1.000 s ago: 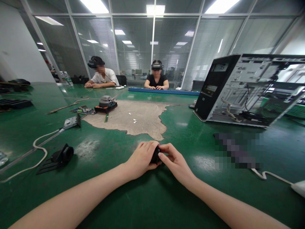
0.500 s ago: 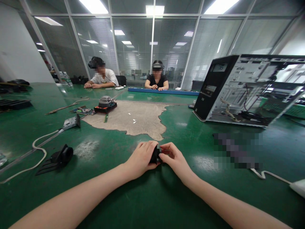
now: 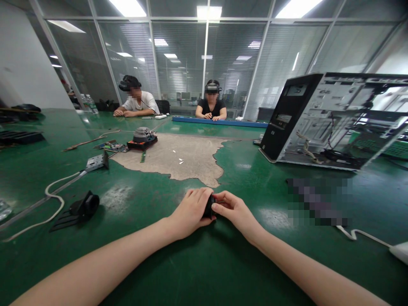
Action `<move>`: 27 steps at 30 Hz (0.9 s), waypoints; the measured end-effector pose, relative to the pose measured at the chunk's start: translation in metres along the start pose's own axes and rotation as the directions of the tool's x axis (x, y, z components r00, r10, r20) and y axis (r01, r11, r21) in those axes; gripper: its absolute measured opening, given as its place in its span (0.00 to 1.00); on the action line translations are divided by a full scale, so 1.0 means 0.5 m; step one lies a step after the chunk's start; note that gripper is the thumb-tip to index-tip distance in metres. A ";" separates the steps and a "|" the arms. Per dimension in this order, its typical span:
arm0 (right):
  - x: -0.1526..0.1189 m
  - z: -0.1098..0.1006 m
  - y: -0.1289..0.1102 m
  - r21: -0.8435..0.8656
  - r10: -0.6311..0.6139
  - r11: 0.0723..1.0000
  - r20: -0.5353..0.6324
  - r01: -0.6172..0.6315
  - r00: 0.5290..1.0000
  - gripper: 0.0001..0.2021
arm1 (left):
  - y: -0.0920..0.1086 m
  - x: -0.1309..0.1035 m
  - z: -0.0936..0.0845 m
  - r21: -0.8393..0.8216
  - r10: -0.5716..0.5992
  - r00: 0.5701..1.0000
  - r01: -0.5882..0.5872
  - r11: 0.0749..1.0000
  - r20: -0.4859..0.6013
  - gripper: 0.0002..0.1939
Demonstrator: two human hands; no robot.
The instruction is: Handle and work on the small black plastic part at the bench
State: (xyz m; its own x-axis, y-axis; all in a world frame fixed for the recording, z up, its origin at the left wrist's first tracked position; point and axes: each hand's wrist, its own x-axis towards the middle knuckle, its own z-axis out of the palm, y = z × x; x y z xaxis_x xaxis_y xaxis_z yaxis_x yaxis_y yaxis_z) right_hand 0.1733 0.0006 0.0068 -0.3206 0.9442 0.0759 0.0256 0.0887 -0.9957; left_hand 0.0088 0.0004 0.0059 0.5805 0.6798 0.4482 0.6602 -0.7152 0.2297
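A small black part (image 3: 208, 207) is held low over the green table (image 3: 153, 263), in front of the bare grey-brown patch. My left hand (image 3: 190, 212) wraps round it from the left, with the fingers over its top and the thumb beneath. From the right, my right hand (image 3: 231, 209) pinches the right end of the same part between thumb and fingertips. Much of the part is hidden by my fingers, so its full shape does not show.
An open computer case (image 3: 318, 123) stands at the right. A black bracket-like part (image 3: 83, 208), a metal box (image 3: 97, 161) and a round heatsink-like part (image 3: 142, 136) lie left. Two people (image 3: 137, 102) sit across the table behind a blue bar (image 3: 219, 121).
My right fingertips have come closer to my left hand, and the black piece between them shows less. The view has shifted slightly.
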 end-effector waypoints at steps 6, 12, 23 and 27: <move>-0.018 0.007 0.002 -0.090 -0.142 0.986 0.014 0.142 0.990 0.10 | -0.005 -0.001 0.003 -0.002 0.004 1.000 -0.004 1.000 0.000 0.29; -0.015 0.010 0.012 -0.118 -0.192 0.975 -0.021 0.189 0.981 0.06 | -0.001 0.002 -0.001 -0.035 0.015 1.000 -0.015 0.999 -0.009 0.28; -0.022 0.011 0.001 -0.166 -0.186 0.968 0.038 0.190 0.982 0.10 | 0.002 0.002 -0.004 -0.046 0.011 1.000 -0.012 0.999 -0.008 0.29; -0.020 0.010 0.006 -0.116 -0.168 0.979 0.026 0.170 0.986 0.07 | -0.001 0.001 -0.001 -0.031 0.029 0.999 -0.029 0.999 -0.015 0.29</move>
State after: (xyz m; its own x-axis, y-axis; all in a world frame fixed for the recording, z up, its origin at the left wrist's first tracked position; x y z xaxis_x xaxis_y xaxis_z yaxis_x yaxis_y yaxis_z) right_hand 0.1720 -0.0102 0.0027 -0.3449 0.9073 0.2403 0.0804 0.2837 -0.9555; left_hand 0.0086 0.0009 0.0066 0.5920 0.6563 0.4677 0.6278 -0.7395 0.2430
